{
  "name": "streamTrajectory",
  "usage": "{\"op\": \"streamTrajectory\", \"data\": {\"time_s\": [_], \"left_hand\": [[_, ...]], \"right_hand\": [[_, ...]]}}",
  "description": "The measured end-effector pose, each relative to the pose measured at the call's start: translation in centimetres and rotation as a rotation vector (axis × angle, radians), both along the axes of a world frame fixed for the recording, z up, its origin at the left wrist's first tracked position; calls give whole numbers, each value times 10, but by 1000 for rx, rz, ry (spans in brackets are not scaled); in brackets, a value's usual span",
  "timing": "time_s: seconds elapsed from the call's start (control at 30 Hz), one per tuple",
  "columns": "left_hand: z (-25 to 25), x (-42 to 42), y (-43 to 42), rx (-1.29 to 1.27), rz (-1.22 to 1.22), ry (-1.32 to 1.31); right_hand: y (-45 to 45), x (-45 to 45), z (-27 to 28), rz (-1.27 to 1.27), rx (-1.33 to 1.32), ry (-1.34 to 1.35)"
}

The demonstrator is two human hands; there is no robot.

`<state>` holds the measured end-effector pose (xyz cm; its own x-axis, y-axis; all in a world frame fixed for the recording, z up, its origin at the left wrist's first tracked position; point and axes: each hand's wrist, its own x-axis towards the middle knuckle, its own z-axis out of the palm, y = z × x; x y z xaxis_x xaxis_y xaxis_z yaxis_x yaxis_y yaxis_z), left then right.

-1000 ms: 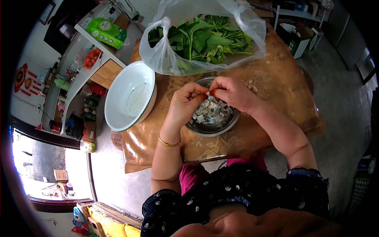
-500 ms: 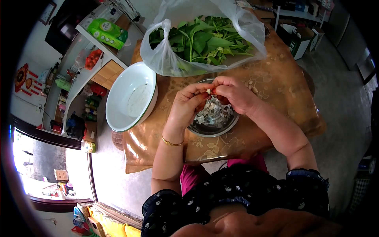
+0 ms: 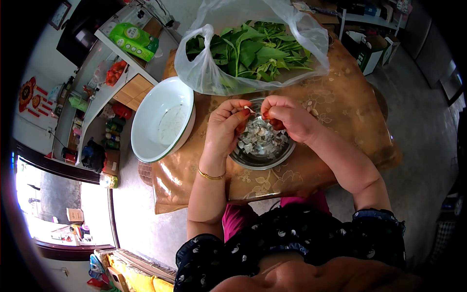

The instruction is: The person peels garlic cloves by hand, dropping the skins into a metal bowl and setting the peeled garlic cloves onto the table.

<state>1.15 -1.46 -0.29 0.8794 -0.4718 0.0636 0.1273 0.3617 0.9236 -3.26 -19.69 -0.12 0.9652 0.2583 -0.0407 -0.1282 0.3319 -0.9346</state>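
Note:
Above a steel bowl [image 3: 266,164] my left hand [image 3: 224,127] is closed in a pinch, with a small pale piece of garlic [image 3: 249,109] at its fingertips. Whether that piece is clove or skin I cannot tell. My right hand [image 3: 290,118] is also pinched, just right of the left and apart from it; what it holds, if anything, is hidden by its curled fingers. Under both hands, white papery garlic skins [image 3: 260,138] lie in the bowl. The bowl's far rim shows between the hands.
A white enamel basin [image 3: 141,119] stands left of the steel bowl. Beyond it, a clear plastic bag [image 3: 197,78] holds green leafy vegetables [image 3: 258,51]. Some pale bits [image 3: 311,110] lie on the brown tablecloth [image 3: 350,131]. A shelf unit with a green packet [image 3: 134,41] stands at the left.
My hands, touching at the fingertips before, have parted slightly. The small pale piece has gone left with my left hand, and more of the bowl shows between them.

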Motion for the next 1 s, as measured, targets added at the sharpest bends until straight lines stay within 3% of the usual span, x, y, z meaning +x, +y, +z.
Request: {"op": "streamTrajectory", "data": {"time_s": [0.3,0.5,0.7,0.77,1.0], "left_hand": [[4,0,1,75,126,-52],[3,-3,-3,284,206,-301],[-4,-2,-2,388,222,-490],[-2,-4,-5,401,241,-600],[-10,-2,-6,377,213,-605]], "right_hand": [[-3,1,0,53,-154,-137],[4,3,-8,-139,-622,-495],[7,5,-15,-123,-381,-356],[5,5,-11,-87,-424,-341],[6,6,-11,-68,-440,-327]]}}
